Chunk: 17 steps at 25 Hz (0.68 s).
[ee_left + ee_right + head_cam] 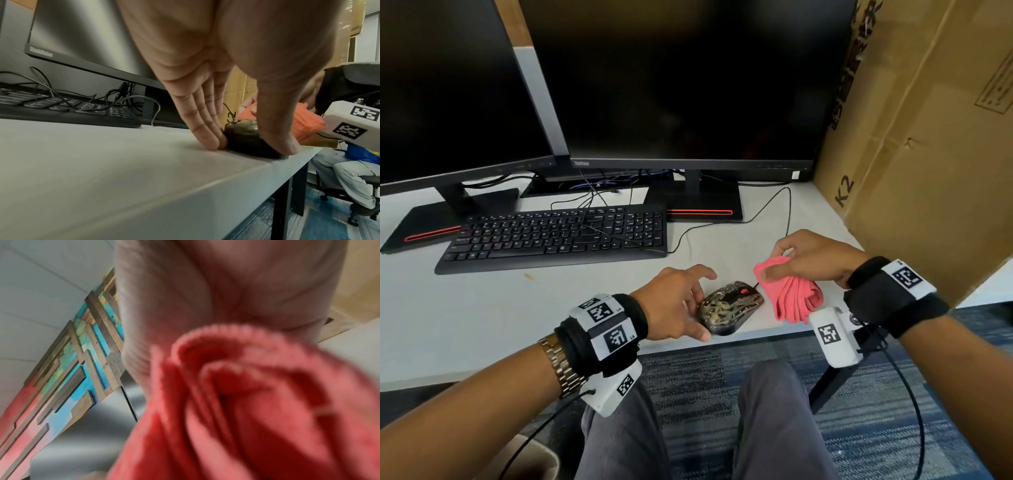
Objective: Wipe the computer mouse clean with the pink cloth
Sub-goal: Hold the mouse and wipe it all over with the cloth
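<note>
A black computer mouse (pixel 731 306) smeared with yellowish grime lies near the front edge of the grey desk (pixel 517 342). My left hand (pixel 697 305) pinches it, fingers on its left side and thumb on its near side. In the left wrist view the fingers (pixel 205 129) and thumb flank the mouse (pixel 244 138). Just right of the mouse, my right hand (pixel 777 260) grips the bunched pink cloth (pixel 796 298) a little above the desk. The cloth (pixel 246 410) fills the blurred right wrist view and shows behind the mouse as the cloth (pixel 306 123).
A black keyboard (pixel 558 236) lies behind and left of the mouse, under two dark monitors (pixel 681 85). The mouse cable (pixel 774 209) loops back toward them. A large cardboard box (pixel 928 137) stands on the right. Another person (pixel 349 170) sits beyond the desk's end.
</note>
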### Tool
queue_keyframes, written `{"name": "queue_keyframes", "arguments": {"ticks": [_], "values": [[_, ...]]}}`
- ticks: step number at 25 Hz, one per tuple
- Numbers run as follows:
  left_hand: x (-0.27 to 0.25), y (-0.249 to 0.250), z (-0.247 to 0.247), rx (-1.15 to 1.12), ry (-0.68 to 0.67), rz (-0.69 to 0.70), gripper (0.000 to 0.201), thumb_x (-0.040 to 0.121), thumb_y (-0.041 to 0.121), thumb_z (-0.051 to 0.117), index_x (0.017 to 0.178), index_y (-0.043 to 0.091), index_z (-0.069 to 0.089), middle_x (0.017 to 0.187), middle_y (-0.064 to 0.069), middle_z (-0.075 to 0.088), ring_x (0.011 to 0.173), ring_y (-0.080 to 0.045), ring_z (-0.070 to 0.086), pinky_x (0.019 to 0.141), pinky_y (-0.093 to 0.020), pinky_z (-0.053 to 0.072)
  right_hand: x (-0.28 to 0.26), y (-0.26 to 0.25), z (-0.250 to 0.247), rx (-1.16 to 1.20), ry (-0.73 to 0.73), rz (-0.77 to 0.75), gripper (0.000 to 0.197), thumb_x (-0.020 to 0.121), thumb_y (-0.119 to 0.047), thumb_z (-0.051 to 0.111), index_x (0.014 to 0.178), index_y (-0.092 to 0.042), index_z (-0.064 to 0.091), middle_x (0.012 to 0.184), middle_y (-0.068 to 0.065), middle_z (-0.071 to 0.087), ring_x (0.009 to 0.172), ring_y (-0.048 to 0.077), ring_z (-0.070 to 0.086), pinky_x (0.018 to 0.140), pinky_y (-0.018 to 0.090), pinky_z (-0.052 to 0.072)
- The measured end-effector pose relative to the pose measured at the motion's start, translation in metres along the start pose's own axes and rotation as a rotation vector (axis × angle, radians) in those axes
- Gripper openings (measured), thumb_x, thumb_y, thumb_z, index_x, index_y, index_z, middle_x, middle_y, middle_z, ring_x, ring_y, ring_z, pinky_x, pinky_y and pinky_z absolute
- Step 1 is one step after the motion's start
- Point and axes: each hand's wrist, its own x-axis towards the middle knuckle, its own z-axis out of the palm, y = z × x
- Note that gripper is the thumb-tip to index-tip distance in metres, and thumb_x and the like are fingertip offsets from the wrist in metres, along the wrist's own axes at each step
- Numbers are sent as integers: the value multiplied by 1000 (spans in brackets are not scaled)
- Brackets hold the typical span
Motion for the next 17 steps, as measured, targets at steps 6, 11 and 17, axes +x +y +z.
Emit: {"name": "queue_keyframes", "arguments": {"ticks": [6, 11, 17], "values": [[-5, -11, -8, 108, 6, 24, 114, 55, 44, 92, 148, 33, 26, 130, 10, 49, 105, -10, 56, 86, -27, 49, 19, -22, 14, 56, -144, -44, 32, 82, -29, 79, 103, -7, 69, 90, 10, 72, 78, 22, 69, 68, 28, 50], [-2, -11, -12, 93, -49, 3, 137, 52, 45, 93, 154, 32, 4, 158, 7, 27, 140, -15, 34, 114, -32, 31, 31, -32, 23, 156, -266, -77, 29, 87, -22, 75, 109, -4, 67, 104, 21, 73, 87, 26, 72, 72, 29, 54], [5, -12, -16, 25, -119, 0, 138, 55, 37, 94, 154, 31, -2, 155, 5, 37, 139, -15, 38, 115, -28, 29, 40, -36, 27, 180, -328, -108, 33, 88, -21, 74, 116, -5, 66, 111, 20, 70, 94, 27, 70, 74, 28, 54]]}}
